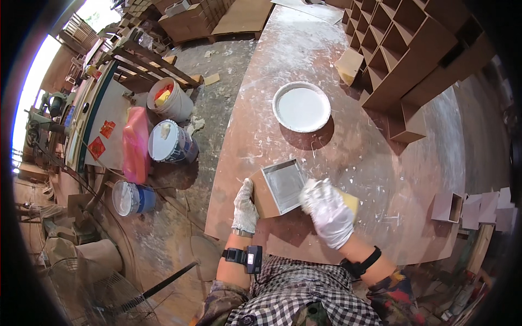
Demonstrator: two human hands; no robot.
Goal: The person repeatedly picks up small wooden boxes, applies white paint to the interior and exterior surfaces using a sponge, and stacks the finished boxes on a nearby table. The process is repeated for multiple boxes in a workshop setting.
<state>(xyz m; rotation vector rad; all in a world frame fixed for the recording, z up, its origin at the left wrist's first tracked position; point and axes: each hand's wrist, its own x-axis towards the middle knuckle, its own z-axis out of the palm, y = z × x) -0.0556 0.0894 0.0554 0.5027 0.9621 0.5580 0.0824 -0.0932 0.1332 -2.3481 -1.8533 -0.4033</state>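
My left hand [246,209], in a white knit glove, grips the left side of a small brown box [266,196]. The box is tilted so its white-edged opening faces up, and its inside is coated whitish grey. At the opening's right edge is my right hand [329,212], in a white-smeared glove with its fingers curled. A yellow sponge [349,205] sticks out from behind that hand; the grip on it is partly hidden. Farther along the table stands a round white tub [300,107] of white liquid.
Brown boxes with open compartments [399,54] are stacked at the far right, a pale yellow block [349,66] beside them. More small boxes [448,207] sit at the right edge. Buckets [173,142] and a pink bag [136,144] stand left of the table [244,146]. A wire-guarded fan [100,290] is lower left.
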